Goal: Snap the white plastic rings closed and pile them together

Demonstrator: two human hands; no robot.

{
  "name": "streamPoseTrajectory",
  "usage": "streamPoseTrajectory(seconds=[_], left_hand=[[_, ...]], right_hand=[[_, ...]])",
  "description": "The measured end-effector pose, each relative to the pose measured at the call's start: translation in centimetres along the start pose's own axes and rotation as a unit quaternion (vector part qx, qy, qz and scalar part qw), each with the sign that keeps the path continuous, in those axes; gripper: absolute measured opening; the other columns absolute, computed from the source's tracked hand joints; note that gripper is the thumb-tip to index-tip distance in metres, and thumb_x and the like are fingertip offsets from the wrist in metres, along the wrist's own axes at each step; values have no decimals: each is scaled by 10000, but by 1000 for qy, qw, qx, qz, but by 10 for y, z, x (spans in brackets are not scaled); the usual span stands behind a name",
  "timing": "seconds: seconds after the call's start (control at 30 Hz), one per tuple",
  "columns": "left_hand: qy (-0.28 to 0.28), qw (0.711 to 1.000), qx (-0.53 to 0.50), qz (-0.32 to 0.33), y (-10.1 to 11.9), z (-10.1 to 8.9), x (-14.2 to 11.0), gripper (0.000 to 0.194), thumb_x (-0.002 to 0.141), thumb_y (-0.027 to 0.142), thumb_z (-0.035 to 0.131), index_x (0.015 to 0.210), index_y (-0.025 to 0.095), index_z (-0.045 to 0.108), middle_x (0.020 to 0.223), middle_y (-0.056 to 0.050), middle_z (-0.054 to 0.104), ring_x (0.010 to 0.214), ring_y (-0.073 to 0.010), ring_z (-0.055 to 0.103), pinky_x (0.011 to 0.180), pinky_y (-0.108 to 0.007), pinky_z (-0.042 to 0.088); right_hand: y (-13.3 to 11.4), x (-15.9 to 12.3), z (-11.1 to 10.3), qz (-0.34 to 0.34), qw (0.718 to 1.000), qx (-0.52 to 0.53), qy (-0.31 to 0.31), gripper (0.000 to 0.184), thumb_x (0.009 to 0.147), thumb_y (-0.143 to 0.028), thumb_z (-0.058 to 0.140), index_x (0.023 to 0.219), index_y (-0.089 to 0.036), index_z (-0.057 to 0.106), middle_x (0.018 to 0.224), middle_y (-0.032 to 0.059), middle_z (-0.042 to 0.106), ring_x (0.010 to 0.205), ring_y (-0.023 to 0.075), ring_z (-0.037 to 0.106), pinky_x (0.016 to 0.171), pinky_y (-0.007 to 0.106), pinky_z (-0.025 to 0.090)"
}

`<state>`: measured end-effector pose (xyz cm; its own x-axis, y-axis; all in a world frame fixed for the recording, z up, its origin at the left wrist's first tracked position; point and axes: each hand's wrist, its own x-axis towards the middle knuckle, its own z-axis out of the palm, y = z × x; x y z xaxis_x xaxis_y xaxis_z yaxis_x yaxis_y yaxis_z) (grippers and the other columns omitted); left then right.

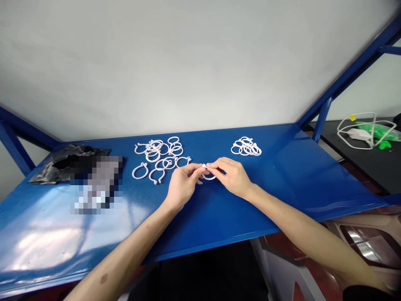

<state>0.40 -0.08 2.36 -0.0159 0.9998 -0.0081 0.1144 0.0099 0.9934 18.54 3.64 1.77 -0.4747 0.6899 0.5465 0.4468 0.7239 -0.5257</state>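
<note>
Here, the left hand (184,184) and right hand (233,177) jointly pinch one white ring (209,178), its visible curve just on the near side of that grip, between both hands.

The left hand (183,186) and right hand (233,177) are meeting over the blue table (203,230), their fingertips pinching a white ring (209,178) at its ends. From there, a loose pile of white rings (153,155) is lying toward ten o'clock, and a smaller ring cluster (247,149) is resting at two. At nine o'clock, a pixelated object (103,175) is lying beside a crumpled black bag (52,169). A pale wall (188,62) is rising at twelve.
</note>
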Motion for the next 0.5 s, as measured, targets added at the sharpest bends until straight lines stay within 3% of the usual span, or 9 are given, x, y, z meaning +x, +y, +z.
streamPoseTrajectory(seconds=[0.2, 0.33, 0.43, 0.5], left_hand=[[51, 994, 86, 44, -10, 1, -4, 199, 859, 373, 657, 835, 209, 766, 748, -22, 746, 610, -168, 634, 647, -284, 496], [34, 983, 160, 87, -8, -3, -2, 190, 895, 338, 614, 858, 229, 766, 750, -15, 750, 649, -186, 657, 685, -286, 476], [-6, 957, 256, 135, -5, -10, 5, 217, 932, 369, 589, 939, 240, 763, 858, -40, 771, 757, -214, 682, 751, -307, 486], [10, 921, 349, 171, -4, -17, 10, 253, 954, 388, 567, 1022, 229, 752, 966, -78, 772, 890, -258, 677, 823, -348, 488]], right_hand=[[1, -4, -1, -53, 998, -7, -45, 276, 1063, -311, 483, 1003, -239, 743, 928, 54, 776, 821, 202, 692, 784, 363, 572], [0, -5, 0, -67, 996, -21, -60, 297, 1070, -300, 449, 1023, -231, 735, 953, 68, 771, 853, 211, 691, 802, 372, 569], [5, -1, 2, -33, 998, -31, -49, 239, 1060, -292, 485, 1031, -235, 716, 983, 57, 761, 919, 209, 688, 825, 351, 549], [14, 4, -1, 8, 998, -46, -31, 202, 1049, -289, 517, 1034, -241, 712, 1014, 51, 743, 959, 209, 676, 851, 349, 533]])
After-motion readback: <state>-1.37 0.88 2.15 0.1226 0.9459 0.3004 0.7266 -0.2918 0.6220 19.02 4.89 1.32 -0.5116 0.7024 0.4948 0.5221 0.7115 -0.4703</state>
